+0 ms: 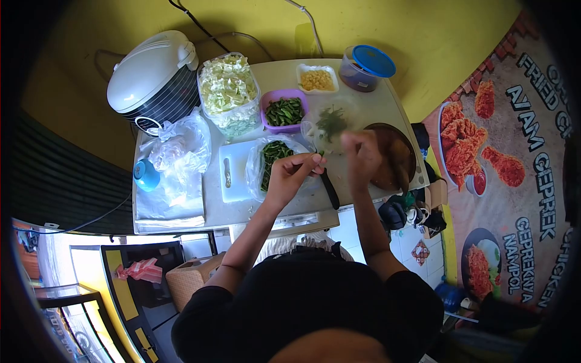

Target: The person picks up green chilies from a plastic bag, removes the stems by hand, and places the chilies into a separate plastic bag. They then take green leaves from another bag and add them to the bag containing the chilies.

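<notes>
L hand (295, 172) sits at the cutting board's (236, 172) 3 o'clock edge, fingers curled shut on a small green chili, beside the bag of green chilies (273, 156). Knife (330, 189) lies just at its 4 o'clock, long axis running 11-to-5, nearer L than R. R hand (362, 158), at L's 3 o'clock, pinches sthg small; can't tell what.

White rice cooker (154, 78), tub of shredded cabbage (229, 94), blue-lidded container (365, 68), small tray of corn (317, 79) along the yellow wall.
</notes>
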### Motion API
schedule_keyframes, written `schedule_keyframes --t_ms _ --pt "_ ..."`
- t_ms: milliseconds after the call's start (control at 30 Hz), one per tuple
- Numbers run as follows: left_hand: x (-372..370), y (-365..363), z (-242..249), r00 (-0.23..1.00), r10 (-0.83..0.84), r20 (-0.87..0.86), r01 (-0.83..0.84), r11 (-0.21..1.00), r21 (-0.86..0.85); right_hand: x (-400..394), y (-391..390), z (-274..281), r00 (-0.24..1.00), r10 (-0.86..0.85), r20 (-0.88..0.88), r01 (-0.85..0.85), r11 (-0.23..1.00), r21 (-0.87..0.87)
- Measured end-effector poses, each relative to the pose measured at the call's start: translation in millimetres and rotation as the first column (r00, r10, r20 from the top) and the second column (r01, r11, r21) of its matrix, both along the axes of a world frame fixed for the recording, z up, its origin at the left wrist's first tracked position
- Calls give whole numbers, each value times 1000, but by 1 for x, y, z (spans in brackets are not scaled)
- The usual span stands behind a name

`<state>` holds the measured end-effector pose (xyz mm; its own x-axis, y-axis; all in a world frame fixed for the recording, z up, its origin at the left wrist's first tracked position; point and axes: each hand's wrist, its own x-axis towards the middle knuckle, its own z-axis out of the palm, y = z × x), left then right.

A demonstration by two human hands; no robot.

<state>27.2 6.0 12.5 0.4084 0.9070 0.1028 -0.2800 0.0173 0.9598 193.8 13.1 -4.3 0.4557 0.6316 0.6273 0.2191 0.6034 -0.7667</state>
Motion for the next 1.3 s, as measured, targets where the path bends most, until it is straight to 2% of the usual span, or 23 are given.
schedule_keyframes --t_ms 33,100,133,167,200,233,267,300,333,367,433,500,533,567,600,633,667,733,867,933,1200,1267,1300 --pt "-1 1 -4 1000 -1 1 1 1000 4 13 5 -1 988 -37 -153 27 997 -67" --pt "-6 4 -14 987 106 -117 -99 993 61 39 15 2 992 -43 -118 33 996 -81" --pt "-12 11 -15 987 107 -118 -100 993 60 45 18 4 995 -47 -85 38 994 -102" --pt "-20 24 -15 909 272 -316 -199 949 246 48 20 6 995 -45 -87 36 994 -105" --pt "-25 38 -13 765 448 -463 -242 866 438 49 20 12 999 -27 41 33 986 -165" --pt "-24 53 -7 763 530 -370 -293 795 531 49 22 15 986 0 167 38 974 -224" --pt "-22 69 -2 755 598 -269 -345 711 613 51 28 13 986 0 167 38 973 -228" --pt "-22 84 0 755 597 -271 -345 714 610 53 37 9 947 13 320 47 983 -178" --pt "-22 98 3 686 615 -389 -252 702 666 55 44 5 885 18 465 46 991 -126" --pt "-23 107 4 597 635 -491 -150 690 708 56 49 2 884 17 466 46 991 -124" --pt "-21 113 1 566 627 -534 -130 708 694 55 55 1 778 42 627 68 986 -150" --pt "-18 113 7 538 622 -569 -108 720 685 50 53 5 804 90 587 -4 989 -146" --pt "-18 100 14 659 485 -575 -115 820 560 44 48 9 827 147 543 -76 986 -151" --pt "-18 89 16 764 337 -550 -97 903 419 38 41 15 828 143 542 -72 986 -151" --pt "-17 83 14 764 333 -553 -92 904 417 32 32 23 847 282 451 -187 952 -243" --pt "-17 76 11 874 150 -461 12 944 330 27 27 27 844 412 344 -306 896 -322" --pt "-17 73 8 939 -37 -341 130 958 254 24 27 26 845 413 339 -305 894 -329" --pt "-19 71 12 941 -116 -318 188 960 206 21 27 22 771 583 257 -489 799 -349" --pt "-25 71 28 927 -276 -253 308 947 94 17 30 21 751 614 243 -543 783 -302" --pt "-29 75 27 916 -301 -264 337 936 101 16 30 25 736 621 269 -569 783 -250" --pt "-39 87 35 861 -404 -309 460 878 133 16 41 29 740 557 376 -522 829 -201" --pt "-38 83 40 822 -490 -290 514 858 9 18 43 31 735 533 418 -516 841 -165" --pt "-37 82 38 825 -483 -291 507 862 8 19 42 34 725 514 459 -500 851 -162"
